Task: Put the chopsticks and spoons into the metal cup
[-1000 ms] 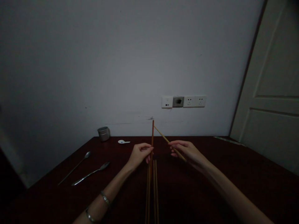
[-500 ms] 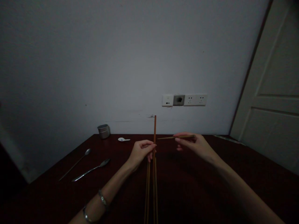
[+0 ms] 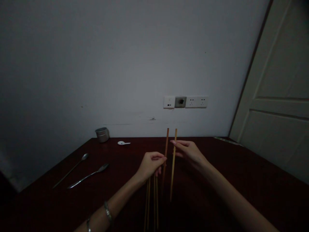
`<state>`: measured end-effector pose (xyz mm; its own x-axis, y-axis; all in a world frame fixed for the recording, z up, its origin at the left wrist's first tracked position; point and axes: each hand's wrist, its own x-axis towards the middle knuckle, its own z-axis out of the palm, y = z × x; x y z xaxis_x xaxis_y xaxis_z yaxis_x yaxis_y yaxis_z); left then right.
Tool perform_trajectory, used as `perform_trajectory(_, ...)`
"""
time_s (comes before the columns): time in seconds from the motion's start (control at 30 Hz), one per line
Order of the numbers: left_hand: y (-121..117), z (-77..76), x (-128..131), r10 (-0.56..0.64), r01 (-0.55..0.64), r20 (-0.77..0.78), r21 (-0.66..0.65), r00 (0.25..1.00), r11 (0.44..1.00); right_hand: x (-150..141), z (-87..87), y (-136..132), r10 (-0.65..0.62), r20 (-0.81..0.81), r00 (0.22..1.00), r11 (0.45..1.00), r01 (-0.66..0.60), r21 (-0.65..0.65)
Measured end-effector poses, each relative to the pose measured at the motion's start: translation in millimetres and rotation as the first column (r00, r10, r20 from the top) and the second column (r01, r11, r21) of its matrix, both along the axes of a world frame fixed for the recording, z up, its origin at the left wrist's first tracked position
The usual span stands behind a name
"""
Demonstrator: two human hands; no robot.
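Observation:
My left hand pinches a reddish-brown chopstick and holds it upright above the dark red table. My right hand pinches a lighter wooden chopstick, also upright, just right of the first and nearly parallel to it. Several more chopsticks lie flat on the table below my left hand, pointing toward me.
Two metal spoons lie at the left of the table. A small metal cup and a white ceramic spoon sit at the back by the wall. Wall sockets are above; a door stands at the right.
My right hand has swung its chopstick from slanted, through level, to upright and brought it beside the one in my left hand. The left hand has dropped slightly.

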<state>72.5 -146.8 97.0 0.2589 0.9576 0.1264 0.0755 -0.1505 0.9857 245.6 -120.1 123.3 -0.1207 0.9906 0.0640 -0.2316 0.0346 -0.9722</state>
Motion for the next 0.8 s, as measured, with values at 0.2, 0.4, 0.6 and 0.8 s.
perform_trajectory(0.2,0.8,-17.3,7.7,-0.022,0.019,-0.042,-0.075,0.999,0.997,-7.2,-25.2,10.4,0.048,-0.062,0.997,0.995,-0.053,-0.088)
perform_trajectory(0.4,5.7,-21.8,7.0,-0.015,0.009,-0.055,-0.112,0.998,0.994,-14.1,-33.0,9.8,0.032,-0.054,0.998,0.991,-0.039,-0.132)
perform_trajectory(0.6,6.6,-24.0,4.0,-0.060,0.049,-0.081,-0.133,0.995,0.990,-19.0,-41.7,10.7,0.040,-0.035,0.999,0.986,-0.045,-0.158)
perform_trajectory(0.8,7.1,-26.4,2.7,-0.093,0.075,-0.113,-0.155,0.989,0.985,-18.1,-46.1,13.5,0.049,-0.032,0.998,0.983,-0.054,-0.173)
